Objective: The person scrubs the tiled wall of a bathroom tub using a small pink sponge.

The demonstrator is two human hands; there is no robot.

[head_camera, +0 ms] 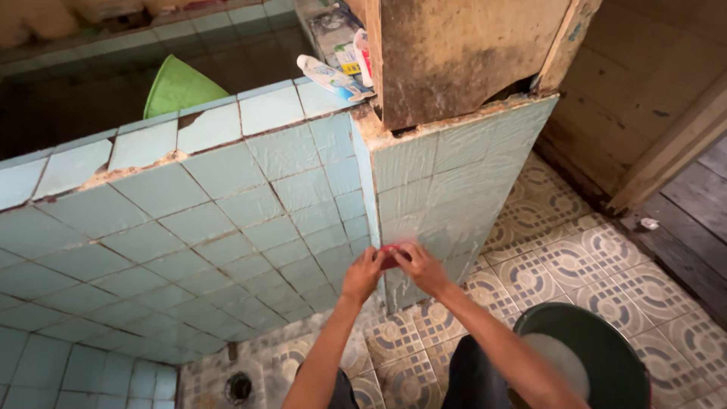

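1. Red small scrub pad (389, 256) sits pressed on the pale blue tiled wall corner (379, 212), low down.
2. Left hand (362, 274) and right hand (421, 267) both pinch it, fingers closed on its edges.
3. Looks light, soft, probably wet and slippery, so grip the edges firmly.

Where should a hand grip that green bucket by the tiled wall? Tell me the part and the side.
Grip the green bucket by its rim, at the upper left arc nearest the right hand, coming from above. It stands upright on the patterned floor with its mouth open and that arc unblocked. No handle shows; liquid inside suggests a level lift.
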